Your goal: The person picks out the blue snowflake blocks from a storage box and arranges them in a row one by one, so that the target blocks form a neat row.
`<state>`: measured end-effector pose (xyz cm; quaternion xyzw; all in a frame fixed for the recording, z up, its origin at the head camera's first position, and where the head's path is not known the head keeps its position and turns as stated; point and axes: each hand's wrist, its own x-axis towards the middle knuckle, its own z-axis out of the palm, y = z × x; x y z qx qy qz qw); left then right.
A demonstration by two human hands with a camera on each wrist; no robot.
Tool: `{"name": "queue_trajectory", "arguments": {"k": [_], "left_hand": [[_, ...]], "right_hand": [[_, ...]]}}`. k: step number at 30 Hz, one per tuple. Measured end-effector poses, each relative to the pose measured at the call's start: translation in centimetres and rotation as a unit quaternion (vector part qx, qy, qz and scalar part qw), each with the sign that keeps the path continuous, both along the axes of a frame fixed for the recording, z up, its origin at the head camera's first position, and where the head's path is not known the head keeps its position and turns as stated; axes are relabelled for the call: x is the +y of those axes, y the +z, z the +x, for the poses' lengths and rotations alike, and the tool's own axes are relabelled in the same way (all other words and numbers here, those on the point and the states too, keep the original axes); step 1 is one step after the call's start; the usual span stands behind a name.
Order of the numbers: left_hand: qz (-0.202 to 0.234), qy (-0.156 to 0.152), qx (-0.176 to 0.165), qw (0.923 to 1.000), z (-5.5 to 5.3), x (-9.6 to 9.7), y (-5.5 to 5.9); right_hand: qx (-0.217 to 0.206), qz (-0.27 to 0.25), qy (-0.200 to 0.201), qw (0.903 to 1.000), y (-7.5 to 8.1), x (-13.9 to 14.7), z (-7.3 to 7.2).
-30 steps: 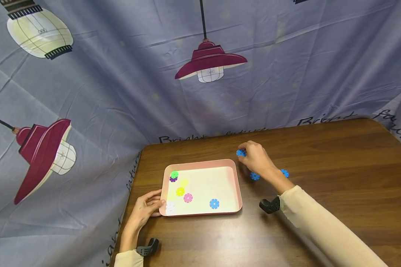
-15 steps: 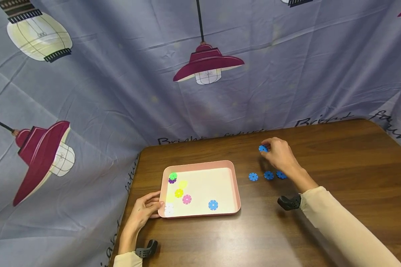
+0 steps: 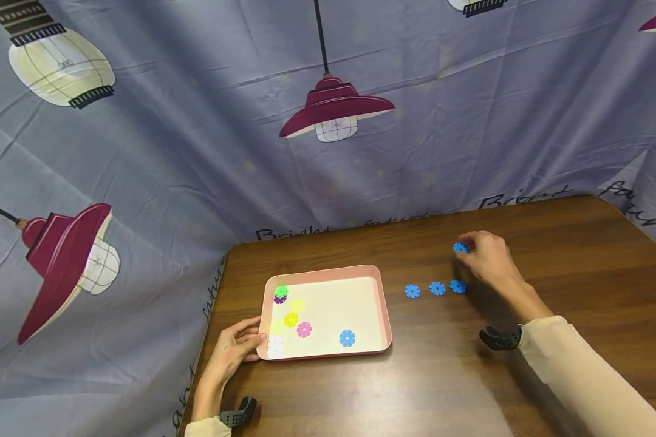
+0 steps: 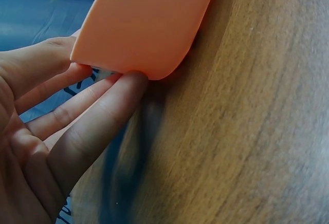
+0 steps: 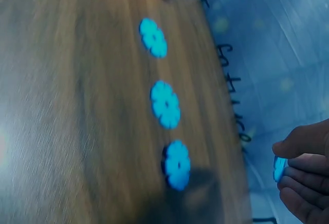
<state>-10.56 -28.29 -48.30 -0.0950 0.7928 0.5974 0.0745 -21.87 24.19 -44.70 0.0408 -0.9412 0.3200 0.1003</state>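
Note:
My right hand [image 3: 489, 258] pinches a blue notched plastic disc [image 3: 460, 247] between thumb and fingers, above the table. In the right wrist view this disc [image 5: 279, 168] shows edge-on at the fingertips. Nearer than the hand, a row of three more blue discs [image 3: 437, 288] lies flat on the wood; the rightmost [image 5: 177, 165] is closest to it. At the left end of a shallow pink tray [image 3: 385, 309], my left hand [image 3: 232, 349] holds the near corner, thumb against it and fingers along the side. In the left wrist view the thumb presses the tray wall [image 4: 149, 23].
Inside the tray lie a blue disc [image 3: 347, 338], a pink disc [image 3: 304, 329], a yellow disc [image 3: 291, 319] and a green disc [image 3: 281, 292] over a purple one, plus pale ones. The brown wooden table [image 3: 350, 394] meets a printed cloth backdrop [image 3: 208, 152].
My right hand has moved right with its blue disc, from beside the tray to beyond the row's right end, uncovering the row's middle disc. My left hand stays on the tray.

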Motion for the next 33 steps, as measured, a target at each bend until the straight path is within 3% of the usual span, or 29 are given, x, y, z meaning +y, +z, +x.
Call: {"name": "queue_trajectory", "arguments": {"k": [13, 33], "left_hand": [[0.007, 0.003, -0.001, 1.0, 0.2, 0.0, 0.1], [0.015, 0.0, -0.001, 0.9999, 0.2, 0.0, 0.2]], "right_hand": [[0.0, 0.028, -0.007, 0.9996, -1.8, 3.2, 1.7], [-0.045, 0.03, 0.012, 0.9984, -4.5, 3.8, 3.2]]}}
